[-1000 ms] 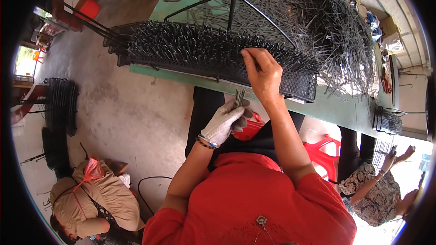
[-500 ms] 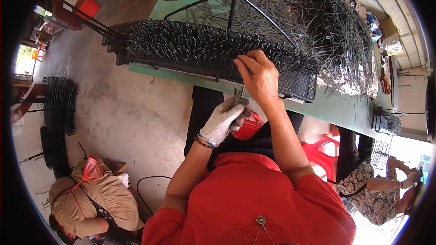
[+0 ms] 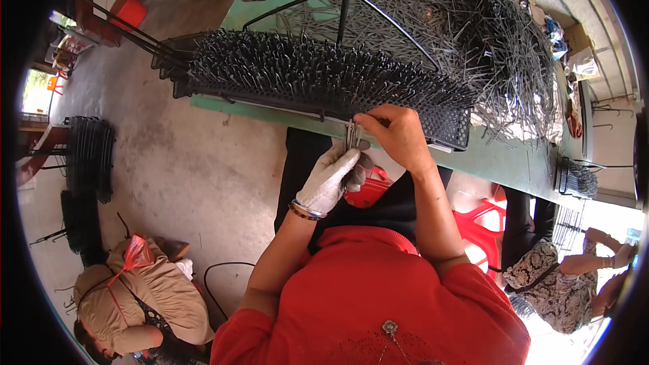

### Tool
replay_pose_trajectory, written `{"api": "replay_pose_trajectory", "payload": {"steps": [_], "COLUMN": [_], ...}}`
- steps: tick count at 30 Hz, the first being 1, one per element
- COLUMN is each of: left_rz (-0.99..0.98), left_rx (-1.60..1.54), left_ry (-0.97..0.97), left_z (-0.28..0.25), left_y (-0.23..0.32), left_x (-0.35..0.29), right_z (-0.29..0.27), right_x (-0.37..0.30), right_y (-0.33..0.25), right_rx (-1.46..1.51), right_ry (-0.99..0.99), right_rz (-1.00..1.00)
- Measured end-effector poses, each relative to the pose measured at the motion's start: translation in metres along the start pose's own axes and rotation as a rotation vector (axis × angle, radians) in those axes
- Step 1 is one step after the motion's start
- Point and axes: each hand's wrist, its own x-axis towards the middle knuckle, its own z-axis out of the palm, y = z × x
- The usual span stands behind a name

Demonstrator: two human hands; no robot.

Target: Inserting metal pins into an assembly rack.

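Observation:
My left hand (image 3: 329, 179), in a white work glove, is closed round a small bundle of thin grey metal rods (image 3: 351, 136) whose ends stick up past the fingers. Bare, my right hand (image 3: 400, 136) pinches thumb and finger at the upper ends of those rods; the exact rod between the fingertips is too small to make out. Just beyond both hands is a long black perforated metal rack (image 3: 451, 133), packed with upright black hooked rods (image 3: 270, 61). A large heap of loose grey rods (image 3: 500, 47) lies behind it.
The rack stands at the edge of a green table (image 3: 500, 165), with black frame bars (image 3: 347, 7) rising over it. A red stool (image 3: 476, 230) is at right. One co-worker in tan clothing (image 3: 165, 284) sits lower left, another in patterned clothing (image 3: 547, 284) at right. Black racks (image 3: 88, 159) stand at left.
My right hand has come down from the rack's front row to the rod ends above my left hand. The left hand has barely moved.

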Motion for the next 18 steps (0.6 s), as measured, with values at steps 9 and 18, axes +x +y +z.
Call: {"api": "replay_pose_trajectory", "payload": {"steps": [9,18], "left_rz": [-0.092,-0.059], "left_rx": [0.025,0.095], "left_ry": [-0.021,0.029], "left_z": [-0.008,-0.005], "left_y": [-0.010,-0.008], "left_x": [0.007,0.004], "right_z": [-0.005,0.009], "right_x": [0.021,0.028], "right_y": [-0.009,0.000], "right_rx": [0.073,0.126], "right_ry": [0.425,0.512], "right_rz": [-0.063,-0.091]}}
